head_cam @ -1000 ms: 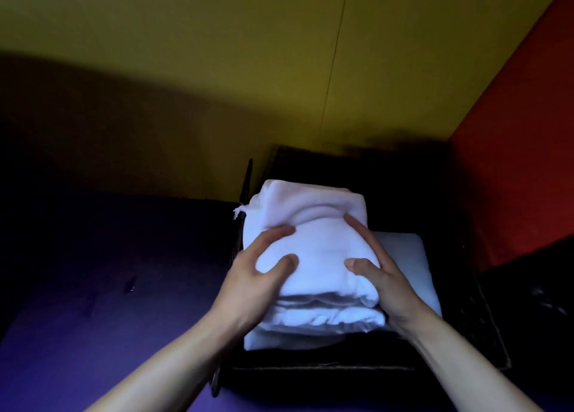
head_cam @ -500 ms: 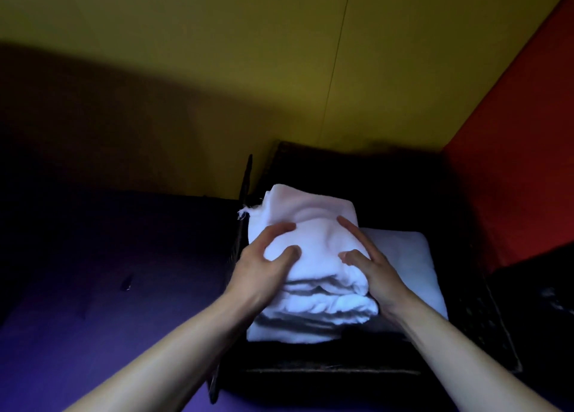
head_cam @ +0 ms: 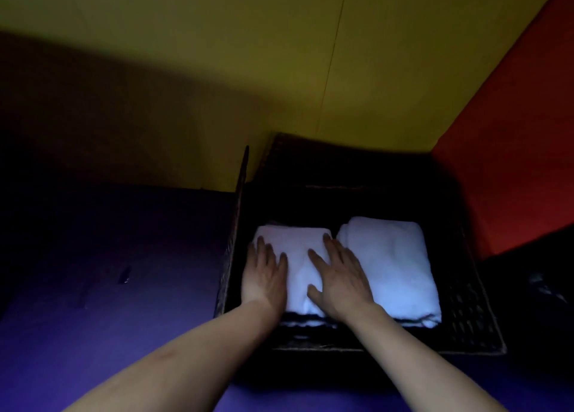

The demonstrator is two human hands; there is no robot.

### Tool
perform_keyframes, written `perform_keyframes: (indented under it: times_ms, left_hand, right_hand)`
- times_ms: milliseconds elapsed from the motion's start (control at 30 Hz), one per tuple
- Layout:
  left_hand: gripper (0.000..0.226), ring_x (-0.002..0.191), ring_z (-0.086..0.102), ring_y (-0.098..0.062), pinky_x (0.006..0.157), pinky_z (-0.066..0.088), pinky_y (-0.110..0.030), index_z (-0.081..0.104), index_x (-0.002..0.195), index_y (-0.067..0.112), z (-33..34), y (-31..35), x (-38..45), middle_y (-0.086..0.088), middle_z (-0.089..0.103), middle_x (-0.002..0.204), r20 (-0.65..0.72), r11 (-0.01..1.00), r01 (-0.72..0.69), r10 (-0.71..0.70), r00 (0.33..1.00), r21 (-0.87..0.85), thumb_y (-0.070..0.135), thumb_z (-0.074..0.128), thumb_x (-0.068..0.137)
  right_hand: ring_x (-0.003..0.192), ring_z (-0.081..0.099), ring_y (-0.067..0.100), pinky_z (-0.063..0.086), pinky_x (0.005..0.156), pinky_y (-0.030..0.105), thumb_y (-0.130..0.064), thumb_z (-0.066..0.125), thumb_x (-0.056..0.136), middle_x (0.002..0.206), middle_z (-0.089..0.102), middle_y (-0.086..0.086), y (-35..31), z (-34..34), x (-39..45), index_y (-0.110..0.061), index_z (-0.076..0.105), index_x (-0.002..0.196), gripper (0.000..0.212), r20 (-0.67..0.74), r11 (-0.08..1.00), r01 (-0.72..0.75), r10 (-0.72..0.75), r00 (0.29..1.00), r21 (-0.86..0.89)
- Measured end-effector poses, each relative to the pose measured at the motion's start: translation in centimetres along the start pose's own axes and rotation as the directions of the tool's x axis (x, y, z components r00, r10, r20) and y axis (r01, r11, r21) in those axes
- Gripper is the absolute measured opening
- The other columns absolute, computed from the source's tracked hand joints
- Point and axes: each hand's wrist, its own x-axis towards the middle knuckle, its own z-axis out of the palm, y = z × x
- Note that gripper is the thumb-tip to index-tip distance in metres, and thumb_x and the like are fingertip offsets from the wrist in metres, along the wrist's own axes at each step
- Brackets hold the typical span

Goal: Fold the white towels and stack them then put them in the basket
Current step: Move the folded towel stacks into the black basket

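A dark wicker basket (head_cam: pixel 466 312) stands on the purple surface against the yellow wall. Inside it lie two stacks of folded white towels side by side. The left stack (head_cam: pixel 298 262) lies under both my hands. My left hand (head_cam: pixel 264 275) presses flat on its left part, fingers straight. My right hand (head_cam: pixel 338 278) lies flat on its right part, fingers spread. The right stack (head_cam: pixel 394 268) sits untouched next to it.
A purple surface (head_cam: pixel 124 303) stretches to the left of the basket. A yellow wall (head_cam: pixel 279 69) rises behind and a red wall (head_cam: pixel 512 163) on the right. Something dark (head_cam: pixel 534 287) sits at the right edge.
The towel stack that both hands held above the basket has gone down into its left side. My hands have released their grip and now lie flat on top.
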Motion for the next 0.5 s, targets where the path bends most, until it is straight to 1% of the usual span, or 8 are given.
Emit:
perform_keyframes:
  times_ms: [67,167,233,300,333,400,433,500]
  left_hand:
    - [0.066,0.151,-0.003,-0.049,0.122,0.001,-0.056,-0.004,0.159,0.012,0.1,-0.5,-0.1,-0.023,-0.001,0.166,0.082,0.976,-0.062,0.046,0.996,0.210,0.039,0.023,0.106]
    - [0.059,0.151,0.002,-0.046,0.123,0.004,-0.054,0.013,0.158,0.010,-1.6,-0.4,-0.6,-0.023,0.010,0.165,0.082,0.905,-0.200,0.183,0.980,0.374,0.034,0.026,0.105]
    - [0.057,0.152,0.002,-0.045,0.124,0.004,-0.053,0.022,0.156,0.011,-3.3,-0.4,-1.7,-0.024,0.012,0.164,-0.014,0.894,-0.270,0.294,0.956,0.357,0.030,0.031,0.103]
    - [0.065,0.151,0.011,-0.046,0.124,0.009,-0.053,0.027,0.156,0.011,-4.7,-1.2,-2.9,-0.025,0.018,0.163,-0.220,0.905,-0.287,0.364,0.905,0.313,0.027,0.047,0.096]
    - [0.074,0.148,0.020,-0.047,0.122,0.018,-0.054,0.032,0.155,0.010,-5.2,-2.0,-3.4,-0.026,0.025,0.161,-0.336,0.927,-0.265,0.347,0.876,0.267,0.025,0.057,0.087]
    - [0.085,0.139,0.036,-0.050,0.115,0.032,-0.054,0.036,0.152,0.002,-5.3,-4.0,-3.7,-0.030,0.036,0.153,-0.460,0.978,-0.177,0.206,0.863,0.108,0.022,0.066,0.075]
    - [0.085,0.135,0.040,-0.050,0.112,0.036,-0.053,0.035,0.151,-0.002,-5.1,-5.1,-3.7,-0.032,0.039,0.150,-0.453,0.994,-0.111,0.101,0.886,0.005,0.023,0.065,0.076]
    - [0.075,0.127,0.045,-0.050,0.106,0.039,-0.052,0.037,0.147,-0.005,-5.0,-6.3,-3.7,-0.032,0.046,0.143,-0.300,0.972,0.015,-0.087,0.950,-0.233,0.027,0.061,0.084]
  right_hand:
    - [0.155,0.002,0.023,0.003,0.125,0.039,-0.051,0.043,0.095,0.168,-0.008,0.008,0.2,0.1,0.0,-0.030,0.009,0.161,0.077,0.120,1.000,-0.019,0.019,0.993,-0.001]
    - [0.154,0.005,0.022,0.005,0.125,0.038,-0.048,0.046,0.095,0.168,-0.005,0.006,0.1,-0.6,0.0,-0.029,0.008,0.161,0.078,0.139,0.999,-0.047,0.044,0.989,0.017]
    - [0.153,0.010,0.022,0.008,0.124,0.037,-0.045,0.049,0.095,0.168,0.001,0.006,-0.4,-1.5,-0.2,-0.029,0.011,0.160,0.078,0.123,0.997,-0.059,0.053,0.991,0.044]
    - [0.152,0.016,0.024,0.013,0.123,0.037,-0.042,0.051,0.094,0.168,0.006,0.007,-0.8,-2.2,-0.6,-0.028,0.013,0.160,0.077,0.100,0.997,-0.062,0.058,0.993,0.036]
    - [0.151,0.019,0.026,0.016,0.122,0.037,-0.041,0.051,0.094,0.167,0.008,0.007,-1.0,-2.5,-0.8,-0.028,0.015,0.160,0.076,0.093,0.997,-0.062,0.058,0.994,0.039]
    - [0.149,0.023,0.028,0.020,0.120,0.038,-0.040,0.051,0.094,0.167,0.011,0.007,-1.1,-3.2,-1.5,-0.028,0.017,0.159,0.074,0.086,0.995,-0.078,0.072,0.994,0.069]
    - [0.148,0.025,0.029,0.022,0.119,0.038,-0.039,0.051,0.095,0.167,0.012,0.006,-1.2,-3.4,-1.8,-0.028,0.019,0.159,0.072,0.089,0.992,-0.085,0.077,0.993,0.088]
    - [0.146,0.028,0.030,0.025,0.118,0.040,-0.037,0.051,0.095,0.166,0.015,0.006,-1.4,-4.1,-2.6,-0.028,0.020,0.158,0.070,0.099,0.989,-0.094,0.083,0.992,0.115]
